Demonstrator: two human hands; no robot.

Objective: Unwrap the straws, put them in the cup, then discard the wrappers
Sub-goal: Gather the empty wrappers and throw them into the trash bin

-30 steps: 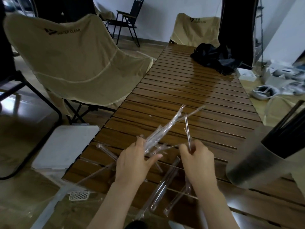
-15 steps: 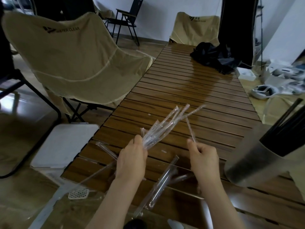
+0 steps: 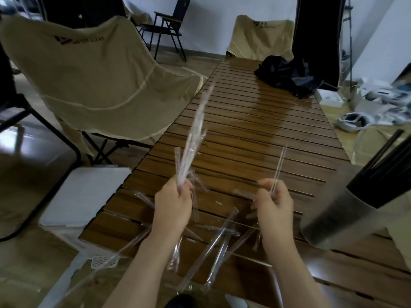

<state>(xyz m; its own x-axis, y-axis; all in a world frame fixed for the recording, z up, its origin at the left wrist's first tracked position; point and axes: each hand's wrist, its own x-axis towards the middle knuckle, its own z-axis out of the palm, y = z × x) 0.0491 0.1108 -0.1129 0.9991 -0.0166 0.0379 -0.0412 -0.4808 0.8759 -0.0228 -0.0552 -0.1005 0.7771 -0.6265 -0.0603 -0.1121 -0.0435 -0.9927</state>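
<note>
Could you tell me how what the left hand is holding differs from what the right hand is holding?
The left hand grips a bunch of crinkled clear wrappers; the right hand pinches one thin, straight clear piece, which may be a straw or a wrapper. The bunch is thick and fans out, the single piece is slim. The bunch stands higher and leans right, the piece stays nearly upright. Both are transparent and held above the wooden table.

Indoor room set up with camping furniture.
Slatted wooden folding table [image 3: 255,138] at centre; beige canvas chairs [image 3: 93,70] at 10 and 12 o'clock; white wall [image 3: 211,21] behind.
</note>
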